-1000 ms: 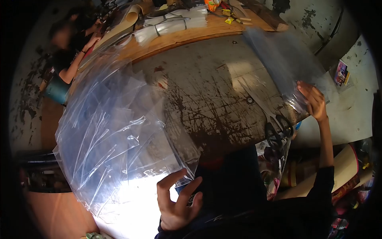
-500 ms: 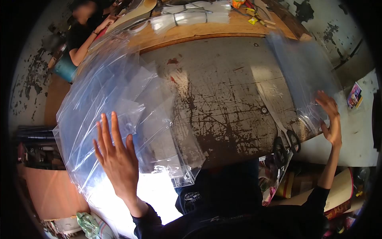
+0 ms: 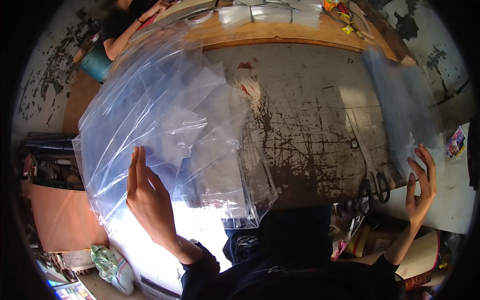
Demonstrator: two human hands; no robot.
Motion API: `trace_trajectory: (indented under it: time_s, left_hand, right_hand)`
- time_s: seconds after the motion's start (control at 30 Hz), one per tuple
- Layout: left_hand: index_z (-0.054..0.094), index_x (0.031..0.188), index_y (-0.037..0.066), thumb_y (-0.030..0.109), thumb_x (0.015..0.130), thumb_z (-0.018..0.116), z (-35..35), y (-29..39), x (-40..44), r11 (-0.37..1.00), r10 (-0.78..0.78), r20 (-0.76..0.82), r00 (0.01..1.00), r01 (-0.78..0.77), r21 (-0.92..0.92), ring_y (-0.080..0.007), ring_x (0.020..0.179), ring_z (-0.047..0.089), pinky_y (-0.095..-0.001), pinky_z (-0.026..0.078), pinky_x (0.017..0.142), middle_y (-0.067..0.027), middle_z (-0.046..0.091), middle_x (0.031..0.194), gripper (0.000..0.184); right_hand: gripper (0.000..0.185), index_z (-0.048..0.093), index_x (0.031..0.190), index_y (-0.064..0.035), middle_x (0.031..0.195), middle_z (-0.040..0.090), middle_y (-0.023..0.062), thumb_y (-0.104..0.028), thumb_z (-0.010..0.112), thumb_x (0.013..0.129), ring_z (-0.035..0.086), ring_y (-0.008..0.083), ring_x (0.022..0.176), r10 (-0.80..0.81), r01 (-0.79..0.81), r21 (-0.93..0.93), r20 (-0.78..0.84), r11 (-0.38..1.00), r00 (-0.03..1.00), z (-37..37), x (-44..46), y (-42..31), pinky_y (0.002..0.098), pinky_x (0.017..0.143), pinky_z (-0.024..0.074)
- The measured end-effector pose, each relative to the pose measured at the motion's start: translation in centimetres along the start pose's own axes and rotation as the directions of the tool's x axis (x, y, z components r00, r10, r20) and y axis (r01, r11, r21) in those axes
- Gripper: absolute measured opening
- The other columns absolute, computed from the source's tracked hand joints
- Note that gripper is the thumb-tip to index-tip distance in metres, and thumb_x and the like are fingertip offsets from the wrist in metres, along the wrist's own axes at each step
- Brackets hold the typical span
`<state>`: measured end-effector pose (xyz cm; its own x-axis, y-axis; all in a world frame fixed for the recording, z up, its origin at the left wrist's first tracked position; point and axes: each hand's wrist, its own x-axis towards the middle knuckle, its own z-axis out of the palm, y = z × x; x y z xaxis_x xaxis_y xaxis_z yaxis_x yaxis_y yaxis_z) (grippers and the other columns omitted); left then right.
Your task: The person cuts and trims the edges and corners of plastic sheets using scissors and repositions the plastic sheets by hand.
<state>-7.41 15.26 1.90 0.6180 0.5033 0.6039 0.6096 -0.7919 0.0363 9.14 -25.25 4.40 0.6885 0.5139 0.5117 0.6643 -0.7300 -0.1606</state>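
Note:
A large stack of clear plastic sheets (image 3: 150, 107) spreads over the left side of the worn metal tabletop (image 3: 295, 125), overhanging its front. My left hand (image 3: 152, 202) is over the stack's lower left part, fingers stretched and turned edge-on; I cannot tell whether it touches the plastic. At the right edge, my right hand (image 3: 422, 187) is open with fingers spread, beside the near end of a second pile of clear plastic (image 3: 407, 110). Neither hand holds anything. Scissors with black handles (image 3: 370, 170) lie between the two piles, handles towards me.
A wooden board (image 3: 280, 41) runs along the back, carrying a tied bundle of clear plastic strips (image 3: 270, 14) and small tools. A co-worker's arm (image 3: 125, 40) rests at the far left. Below are a green bag (image 3: 104, 262) and an orange-brown curved panel (image 3: 67, 217).
The view has turned, shifting the table rightwards. My right hand has drawn back towards me from the right pile. My left hand has rotated edge-on, its fingers closer together.

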Motion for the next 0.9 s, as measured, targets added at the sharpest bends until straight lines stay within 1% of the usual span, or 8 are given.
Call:
trace_trajectory:
  time_s: [0.1,0.23,0.47,0.53,0.6,0.73,0.8,0.9]
  left_hand:
    - [0.066,0.094,0.007,-0.005,0.079,0.052,-1.2,1.3,0.4,0.991,-0.074,-0.035,0.997,0.069,-0.112,-0.0225,0.076,0.067,-0.0296,0.053,0.059,-0.0061,0.068,0.091,0.023]
    - [0.064,0.098,0.009,-0.002,0.079,0.054,-1.3,2.3,0.3,0.996,-0.089,0.013,0.996,0.089,0.003,-0.0218,0.079,0.066,-0.0324,0.05,0.071,-0.0059,0.067,0.09,0.024]
    - [0.049,0.123,0.013,0.019,0.089,0.051,-0.9,1.8,1.7,0.996,-0.079,0.053,0.995,0.077,0.047,-0.0267,0.109,0.053,-0.0405,0.038,0.093,-0.0103,0.048,0.128,0.035]
    - [0.045,0.126,0.012,0.027,0.089,0.051,-0.7,1.8,1.4,0.962,0.012,0.151,0.988,-0.053,0.27,-0.0266,0.116,0.048,-0.0407,0.036,0.097,-0.011,0.045,0.131,0.04]
    - [0.039,0.131,0.012,0.036,0.088,0.049,-1.7,2.5,1.3,0.978,-0.107,0.318,0.942,0.042,0.202,-0.0255,0.124,0.04,-0.0415,0.034,0.101,-0.0118,0.042,0.134,0.051]
    - [0.03,0.138,0.012,0.044,0.082,0.053,-4.6,1.6,-1.0,0.962,0.17,0.503,0.848,-0.253,0.101,-0.0295,0.127,0.035,-0.0429,0.033,0.102,-0.0133,0.03,0.141,0.069]
    - [0.029,0.138,0.01,0.047,0.08,0.054,-6.8,-0.1,-0.7,0.956,0.286,0.612,0.737,-0.179,-0.231,-0.0341,0.126,0.035,-0.0453,0.035,0.1,-0.0158,0.029,0.141,0.073]
    - [0.029,0.137,0.006,0.05,0.079,0.054,-8.3,-3.3,1.2,0.92,0.392,0.567,0.724,-0.313,-0.236,-0.0396,0.119,0.042,-0.0468,0.041,0.093,-0.0199,0.032,0.139,0.078]
  right_hand:
    - [0.029,0.063,0.092,0.0043,0.119,0.053,0.0191,0.007,0.045,0.069,0.057,0.0337,0.101,-0.01,0.01,0.05,0.009,0.999,1.0,0.5,0.4,-1.2,0.0404,0.085,0.0458]
    - [0.03,0.064,0.09,0.0023,0.115,0.054,0.0205,0.008,0.047,0.066,0.06,0.0318,0.094,-0.063,0.067,0.16,-0.029,0.985,0.998,1.8,1.1,-3.2,0.0373,0.079,0.049]
    - [0.03,0.066,0.088,-0.0004,0.115,0.053,0.0185,0.01,0.053,0.062,0.062,0.0287,0.089,-0.124,0.111,0.364,0.012,0.925,0.992,4.1,1.4,-6.5,0.0337,0.076,0.0504]
    - [0.03,0.066,0.088,-0.0017,0.115,0.054,0.018,0.01,0.054,0.063,0.062,0.0282,0.089,-0.087,0.053,0.437,0.058,0.898,0.995,4.7,1.1,-7.5,0.0334,0.076,0.0504]
    - [0.027,0.066,0.089,-0.0029,0.115,0.053,0.0176,0.007,0.057,0.066,0.061,0.0277,0.091,-0.089,0.046,0.457,0.073,0.888,0.993,5.2,1.1,-8.7,0.033,0.077,0.0503]
    - [0.026,0.066,0.096,-0.0074,0.12,0.05,0.0153,0.002,0.061,0.072,0.056,0.028,0.101,-0.113,0.03,0.514,0.13,0.858,0.985,6.7,1.4,-10.2,0.0349,0.083,0.0478]
    - [0.028,0.065,0.099,-0.0093,0.122,0.049,0.0141,-0.001,0.063,0.072,0.053,0.0294,0.105,-0.106,0.007,0.527,0.159,0.85,0.982,7.2,1.5,-10.8,0.0368,0.086,0.0451]
    - [0.028,0.064,0.101,-0.0098,0.124,0.048,0.0132,-0.004,0.063,0.073,0.051,0.03,0.107,-0.111,0.003,0.519,0.179,0.855,0.978,7.9,1.3,-10.4,0.0381,0.087,0.0433]
